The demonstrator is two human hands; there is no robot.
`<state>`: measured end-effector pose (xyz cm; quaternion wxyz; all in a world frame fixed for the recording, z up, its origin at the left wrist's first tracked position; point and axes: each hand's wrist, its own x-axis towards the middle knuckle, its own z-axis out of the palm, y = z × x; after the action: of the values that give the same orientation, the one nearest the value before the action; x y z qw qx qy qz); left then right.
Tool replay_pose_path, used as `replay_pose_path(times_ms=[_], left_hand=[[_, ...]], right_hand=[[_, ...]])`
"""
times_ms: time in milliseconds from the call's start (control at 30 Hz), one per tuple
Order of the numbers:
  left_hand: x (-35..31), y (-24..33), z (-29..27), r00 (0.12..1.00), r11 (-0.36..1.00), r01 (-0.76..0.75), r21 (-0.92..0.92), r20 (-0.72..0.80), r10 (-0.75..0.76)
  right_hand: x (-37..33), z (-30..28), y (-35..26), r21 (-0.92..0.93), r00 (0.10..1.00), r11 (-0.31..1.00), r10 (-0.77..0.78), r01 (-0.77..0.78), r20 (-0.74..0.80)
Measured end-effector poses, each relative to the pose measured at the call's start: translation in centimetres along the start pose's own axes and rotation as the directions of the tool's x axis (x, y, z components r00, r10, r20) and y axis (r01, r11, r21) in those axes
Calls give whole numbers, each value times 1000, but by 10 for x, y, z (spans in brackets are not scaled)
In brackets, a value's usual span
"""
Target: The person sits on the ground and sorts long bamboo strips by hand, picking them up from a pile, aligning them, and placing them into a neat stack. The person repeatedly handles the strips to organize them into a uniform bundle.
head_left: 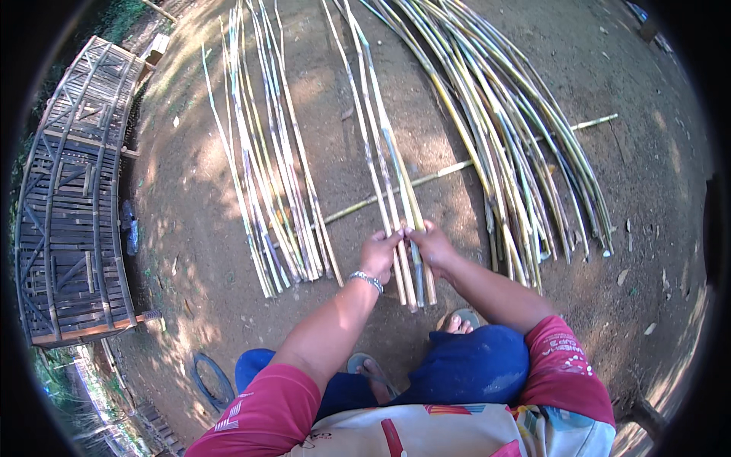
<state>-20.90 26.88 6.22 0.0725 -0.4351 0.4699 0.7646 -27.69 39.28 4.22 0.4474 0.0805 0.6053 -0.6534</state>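
Note:
Between my knees, several long bamboo poles (393, 189) are gathered in a small bunch, their cut ends toward me. My left hand (378, 254) is closed round the left side of this bunch, with a metal bracelet (367, 280) on the wrist. Gripping the right side is my right hand (432, 248), its thumb nearly meeting the left one on top. The fingers underneath the poles are partly hidden. To the left lies a loose group of poles (263, 183), and to the right a bigger pile of greenish poles (487, 145).
A crosswise bamboo pole (442, 174) runs on the dirt ground beneath the poles. Far left stands a slatted bamboo platform (72, 198), with a clear plastic bottle (132, 236) beside it. A dark rubber loop (212, 381) lies near my left side. My sandaled feet (371, 370) are close by.

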Motion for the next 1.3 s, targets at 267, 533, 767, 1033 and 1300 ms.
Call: replay_pose_path(times_ms=[267,533,767,1033,1300], left_hand=[[-31,4,-3,998,979,65,-191,27,-61],[-43,-49,-44,879,952,285,-114,426,-212],[-64,-14,-54,860,956,271,-114,475,-187],[-113,54,-79,827,900,233,-368,561,15],[-147,93,-79,774,885,178,-431,616,144]], right_hand=[[-4,4,5,156,993,987,32,-49,111],[-11,26,2,148,990,986,63,-81,126],[-12,36,-36,0,892,979,185,-203,413],[-38,96,-97,-207,874,971,205,-123,441],[-85,129,-143,-179,904,984,89,-14,418]])
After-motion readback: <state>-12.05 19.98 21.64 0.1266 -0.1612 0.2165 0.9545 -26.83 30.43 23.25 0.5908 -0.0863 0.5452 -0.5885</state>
